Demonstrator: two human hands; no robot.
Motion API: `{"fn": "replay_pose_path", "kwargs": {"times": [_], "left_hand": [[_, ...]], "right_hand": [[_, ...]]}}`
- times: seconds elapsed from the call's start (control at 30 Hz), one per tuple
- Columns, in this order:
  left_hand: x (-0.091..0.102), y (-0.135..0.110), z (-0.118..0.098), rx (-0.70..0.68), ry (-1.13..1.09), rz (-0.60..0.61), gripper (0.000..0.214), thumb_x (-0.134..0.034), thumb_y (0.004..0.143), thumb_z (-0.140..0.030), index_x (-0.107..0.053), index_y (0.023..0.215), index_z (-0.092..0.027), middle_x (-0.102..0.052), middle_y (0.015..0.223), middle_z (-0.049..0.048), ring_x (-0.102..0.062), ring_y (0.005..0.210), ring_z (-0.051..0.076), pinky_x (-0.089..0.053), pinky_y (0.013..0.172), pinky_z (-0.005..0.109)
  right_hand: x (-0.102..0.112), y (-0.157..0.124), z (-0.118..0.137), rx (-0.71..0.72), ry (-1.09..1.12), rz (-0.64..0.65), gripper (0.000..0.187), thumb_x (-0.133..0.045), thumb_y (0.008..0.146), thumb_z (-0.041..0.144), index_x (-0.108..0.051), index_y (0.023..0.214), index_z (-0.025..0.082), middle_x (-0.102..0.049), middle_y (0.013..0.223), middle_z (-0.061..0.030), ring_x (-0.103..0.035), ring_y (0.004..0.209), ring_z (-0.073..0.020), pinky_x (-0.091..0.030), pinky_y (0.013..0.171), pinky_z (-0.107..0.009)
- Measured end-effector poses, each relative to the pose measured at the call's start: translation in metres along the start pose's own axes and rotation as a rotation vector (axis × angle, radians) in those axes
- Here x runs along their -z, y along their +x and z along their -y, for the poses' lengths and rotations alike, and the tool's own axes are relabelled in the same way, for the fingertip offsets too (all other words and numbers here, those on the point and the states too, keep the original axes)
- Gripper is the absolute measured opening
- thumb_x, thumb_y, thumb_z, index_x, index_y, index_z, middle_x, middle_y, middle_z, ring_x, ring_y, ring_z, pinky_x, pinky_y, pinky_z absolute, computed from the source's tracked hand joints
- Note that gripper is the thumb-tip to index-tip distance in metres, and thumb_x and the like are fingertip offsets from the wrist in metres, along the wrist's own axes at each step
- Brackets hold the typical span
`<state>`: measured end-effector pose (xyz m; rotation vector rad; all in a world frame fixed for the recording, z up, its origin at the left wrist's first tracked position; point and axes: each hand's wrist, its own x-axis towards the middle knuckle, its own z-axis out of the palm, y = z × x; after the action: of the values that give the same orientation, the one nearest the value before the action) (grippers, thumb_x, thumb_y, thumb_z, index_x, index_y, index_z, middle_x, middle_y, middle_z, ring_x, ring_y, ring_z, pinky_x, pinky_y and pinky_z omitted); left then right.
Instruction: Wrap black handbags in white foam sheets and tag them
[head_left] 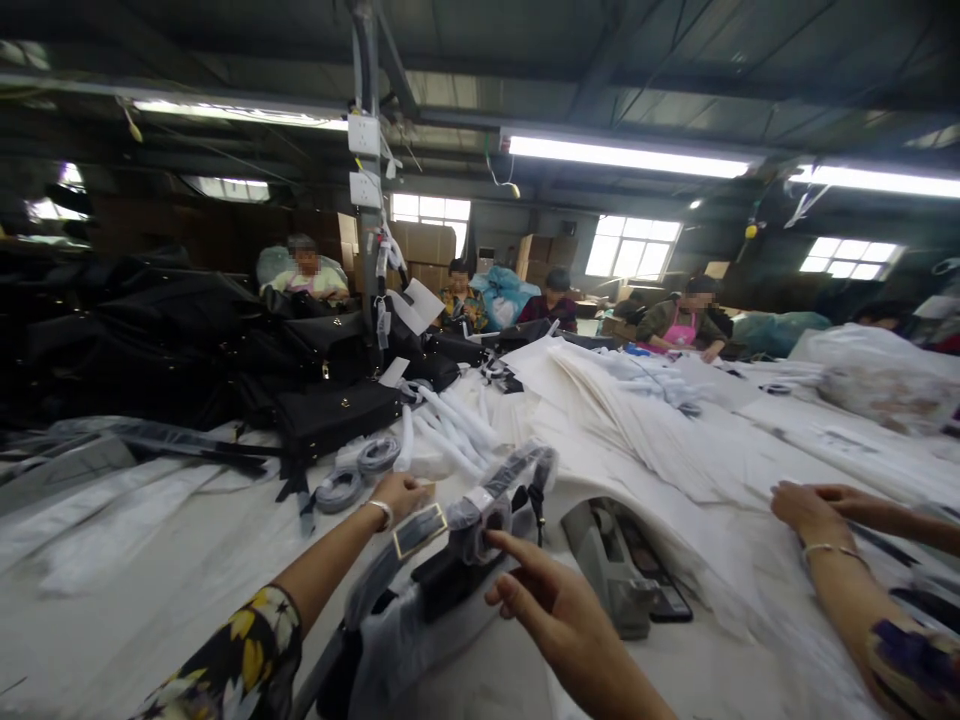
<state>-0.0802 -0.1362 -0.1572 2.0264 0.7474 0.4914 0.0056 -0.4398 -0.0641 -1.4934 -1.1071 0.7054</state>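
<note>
While the dispenser (609, 575) crowds right hand (566, 605), fingers apart, touching wrapped strap (476, 508), left hand (400, 493) looks unclear.

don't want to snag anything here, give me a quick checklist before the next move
1. Right hand at the plastic-wrapped strap: ok, index fingertip appears to touch it.
2. Left hand gripping firmly: cannot tell, fingertips blurred.
3. Gold buckle uncovered by hands: ok.
4. Co-worker's hands apart from the strap: ok, off to the right.
5. Grey tape dispenser free of neighbours: not ok, phone close beside it.
</note>
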Motion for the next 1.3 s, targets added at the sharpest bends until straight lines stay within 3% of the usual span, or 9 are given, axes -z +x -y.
{"fn": "replay_pose_path", "kwargs": {"times": [0.17,0.3,0.4,0.53,0.63,0.77,0.97,1.13,1.3], "left_hand": [[0.054,0.005,-0.042,0.084,-0.119,0.105,0.027,-0.061,0.095,-0.038,-0.063,0.106,-0.014,-0.066,0.102,0.0061,-0.065,0.088,0.018,-0.057,0.079,0.038],[0.09,-0.014,-0.101,-0.046,-0.226,0.118,0.036,-0.066,0.088,-0.05,-0.063,0.093,-0.014,-0.07,0.096,0.0076,-0.066,0.09,0.018,-0.054,0.085,0.035],[0.104,-0.034,-0.152,-0.149,-0.264,0.146,0.04,-0.076,0.077,-0.052,-0.064,0.088,-0.016,-0.071,0.092,0.0067,-0.066,0.09,0.019,-0.051,0.087,0.033],[0.114,-0.056,-0.211,-0.236,-0.286,0.214,0.034,-0.077,0.077,-0.047,-0.066,0.089,-0.017,-0.07,0.091,0.0036,-0.065,0.087,0.017,-0.049,0.083,0.029],[0.119,-0.068,-0.24,-0.267,-0.301,0.242,0.029,-0.077,0.078,-0.043,-0.067,0.09,-0.019,-0.069,0.091,0.0021,-0.064,0.086,0.016,-0.049,0.08,0.028],[0.121,-0.078,-0.256,-0.281,-0.327,0.253,0.027,-0.077,0.079,-0.04,-0.066,0.089,-0.018,-0.067,0.087,0.0019,-0.065,0.083,0.016,-0.051,0.079,0.028],[0.116,-0.09,-0.261,-0.309,-0.495,0.172,0.027,-0.078,0.078,-0.038,-0.063,0.088,-0.017,-0.07,0.101,0.0062,-0.066,0.094,0.017,-0.052,0.088,0.027],[0.11,-0.098,-0.27,-0.346,-0.636,0.097,0.024,-0.079,0.08,-0.032,-0.062,0.089,-0.018,-0.057,0.068,-0.0041,-0.065,0.077,0.011,-0.054,0.085,0.025],[0.102,-0.109,-0.281,-0.332,-0.63,0.086,0.026,-0.079,0.079,-0.032,-0.061,0.09,-0.017,-0.043,0.06,-0.0085,-0.041,0.05,0.004,-0.053,0.061,0.018]], "right_hand": [[0.016,0.009,0.013,0.073,-0.127,0.02,0.036,-0.066,0.087,0.047,-0.077,0.108,0.02,-0.075,0.076,-0.0068,-0.071,0.069,-0.023,-0.055,0.068,-0.032],[0.028,0.022,0.037,0.243,-0.211,-0.243,0.033,-0.058,0.093,0.046,-0.078,0.085,0.021,-0.067,0.056,-0.0019,-0.064,0.053,-0.018,-0.05,0.058,-0.028],[0.027,0.045,0.064,0.458,-0.201,-0.341,0.024,-0.057,0.095,0.037,-0.075,0.098,0.022,-0.072,0.076,-0.003,-0.068,0.071,-0.0183,-0.053,0.072,-0.029],[0.018,0.091,0.096,0.599,-0.142,-0.166,0.035,-0.059,0.089,0.023,-0.068,0.124,0.025,-0.067,0.124,-0.0055,-0.064,0.112,-0.0201,-0.049,0.097,-0.031],[0.014,0.114,0.109,0.518,0.039,0.127,0.039,-0.065,0.086,0.031,-0.068,0.123,0.023,-0.07,0.118,-0.0042,-0.064,0.113,-0.0195,-0.048,0.099,-0.032],[0.016,0.116,0.114,0.391,0.296,0.274,0.043,-0.074,0.078,0.047,-0.074,0.108,0.016,-0.076,0.093,-0.0045,-0.07,0.084,-0.0174,-0.053,0.086,-0.033],[0.02,0.104,0.105,0.5,0.267,-0.022,0.032,-0.072,0.083,0.043,-0.079,0.102,0.018,-0.078,0.092,-0.0062,-0.072,0.087,-0.0229,-0.054,0.089,-0.038],[0.026,0.091,0.106,0.835,-0.194,-0.452,0.02,-0.062,0.092,0.024,-0.078,0.104,0.023,-0.077,0.103,-0.0055,-0.07,0.095,-0.021,-0.051,0.094,-0.035],[0.029,0.081,0.102,0.976,-0.414,-0.545,0.02,-0.058,0.096,0.02,-0.076,0.105,0.024,-0.077,0.1,-0.0046,-0.07,0.092,-0.019,-0.051,0.092,-0.033]]}}
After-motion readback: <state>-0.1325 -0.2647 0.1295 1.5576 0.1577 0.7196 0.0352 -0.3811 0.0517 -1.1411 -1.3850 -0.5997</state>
